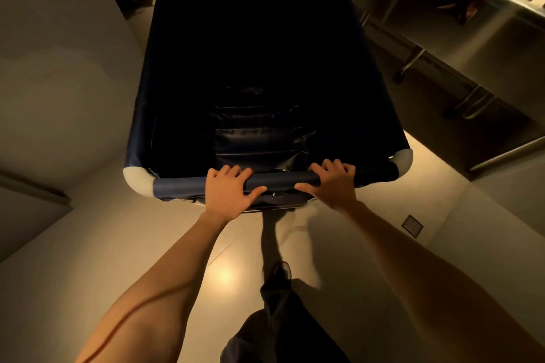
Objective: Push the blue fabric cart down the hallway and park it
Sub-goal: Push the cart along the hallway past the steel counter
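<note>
We cannot make out the bottom of the blue fabric cart (177, 74); its inside is too dark, showing only faint folds. Its far end is cut off by the top edge, and its wheels are hidden beneath it. Our fingertips (330, 166) curl over the rim out of sight. The steel counter (483, 47) runs off the right edge, its reflections smeared.

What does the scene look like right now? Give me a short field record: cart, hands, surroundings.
cart: blue fabric cart with pale rounded corner caps, interior dark, contents unclear
left hand: left hand gripping the near rim bar
right hand: right hand gripping the same bar
left side: plain pale wall, close to the cart
right side: stainless steel table on legs
floor: glossy pale floor, small square floor plate at right
</note>
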Motion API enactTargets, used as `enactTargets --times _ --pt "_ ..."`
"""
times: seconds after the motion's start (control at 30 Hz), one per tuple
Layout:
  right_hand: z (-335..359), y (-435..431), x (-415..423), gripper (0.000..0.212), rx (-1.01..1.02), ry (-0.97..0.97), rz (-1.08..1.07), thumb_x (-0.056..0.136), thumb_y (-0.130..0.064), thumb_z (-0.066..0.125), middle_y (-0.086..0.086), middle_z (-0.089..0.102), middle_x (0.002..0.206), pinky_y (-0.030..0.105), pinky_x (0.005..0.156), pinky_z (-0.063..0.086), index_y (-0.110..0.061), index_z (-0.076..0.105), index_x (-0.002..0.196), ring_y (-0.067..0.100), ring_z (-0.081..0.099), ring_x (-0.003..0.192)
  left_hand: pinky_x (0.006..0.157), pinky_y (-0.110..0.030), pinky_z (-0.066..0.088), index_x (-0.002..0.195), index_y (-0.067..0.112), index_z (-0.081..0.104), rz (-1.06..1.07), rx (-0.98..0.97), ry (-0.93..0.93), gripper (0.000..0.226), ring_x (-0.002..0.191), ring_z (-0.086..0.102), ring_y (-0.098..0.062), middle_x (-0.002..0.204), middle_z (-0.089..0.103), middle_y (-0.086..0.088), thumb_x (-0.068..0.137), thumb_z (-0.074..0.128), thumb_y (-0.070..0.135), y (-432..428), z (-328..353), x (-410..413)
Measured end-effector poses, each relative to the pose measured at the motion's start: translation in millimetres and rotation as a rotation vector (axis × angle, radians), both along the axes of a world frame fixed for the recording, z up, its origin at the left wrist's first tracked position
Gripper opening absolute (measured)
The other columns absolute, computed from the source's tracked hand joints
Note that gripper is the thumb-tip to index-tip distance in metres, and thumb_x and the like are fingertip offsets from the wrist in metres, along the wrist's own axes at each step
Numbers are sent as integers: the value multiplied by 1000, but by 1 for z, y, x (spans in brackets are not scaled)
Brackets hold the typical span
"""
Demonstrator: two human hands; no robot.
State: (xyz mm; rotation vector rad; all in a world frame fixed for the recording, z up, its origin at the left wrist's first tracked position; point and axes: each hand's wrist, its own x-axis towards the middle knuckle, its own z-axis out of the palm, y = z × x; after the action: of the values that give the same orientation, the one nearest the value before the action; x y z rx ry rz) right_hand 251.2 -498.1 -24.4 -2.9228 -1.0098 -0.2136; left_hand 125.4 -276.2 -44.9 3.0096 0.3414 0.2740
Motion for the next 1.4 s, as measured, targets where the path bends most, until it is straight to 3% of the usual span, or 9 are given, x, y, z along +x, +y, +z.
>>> enactTargets --times 0.07,0.3,0.6,0.73,0.83,1.17,1.4 --pt "-2 10 20 52 -5 83 -4 64 -64 68 11 67 74 39 74 44 -16 67 82 29 63 74 70 -36 39 104 24 62 13 4 6 62 81 59 -23 87 68 -2 84 29 72 9 2 17" --pt "-6 44 82 58 21 227 -34 72 -68 57 14 64 94 44 90 34 -17 62 98 32 55 95 76 -37 37 112 25 62 58 -16 73 67 91 58 -24 96 68 -2 81 26 73 38 11 73" --pt "-4 76 139 54 88 169 7 68 -62 67 18 66 89 47 87 39 -14 64 93 36 60 91 82 -38 33 117 30 57 98 -43 146 59 100 54 -23 104 66 0 82 35 71 68 17 131" --pt "-7 92 169 62 3 236 4 73 -72 48 15 63 107 46 94 32 -20 58 106 35 53 106 83 -38 33 119 31 56 109 -37 147 59 102 54 -22 106 66 1 82 34 72 81 15 156" --pt "-8 104 193 68 -2 260 3 70 -77 35 13 63 109 46 96 30 -23 56 105 34 51 110 80 -38 34 114 29 59 114 -49 115 58 97 56 -23 100 67 0 81 37 72 92 14 177" --pt "-2 150 277 63 -80 320 43 77 -74 43 10 57 123 45 101 24 -26 54 117 33 43 120 74 -38 34 104 28 63 140 -62 51 59 88 58 -24 91 69 0 80 35 73 134 11 249" --pt "0 181 325 64 -125 322 63 78 -71 45 9 54 127 44 103 23 -25 52 122 32 40 123 74 -36 29 109 31 60 172 -59 115 57 93 55 -22 99 67 1 81 33 72 159 14 293"
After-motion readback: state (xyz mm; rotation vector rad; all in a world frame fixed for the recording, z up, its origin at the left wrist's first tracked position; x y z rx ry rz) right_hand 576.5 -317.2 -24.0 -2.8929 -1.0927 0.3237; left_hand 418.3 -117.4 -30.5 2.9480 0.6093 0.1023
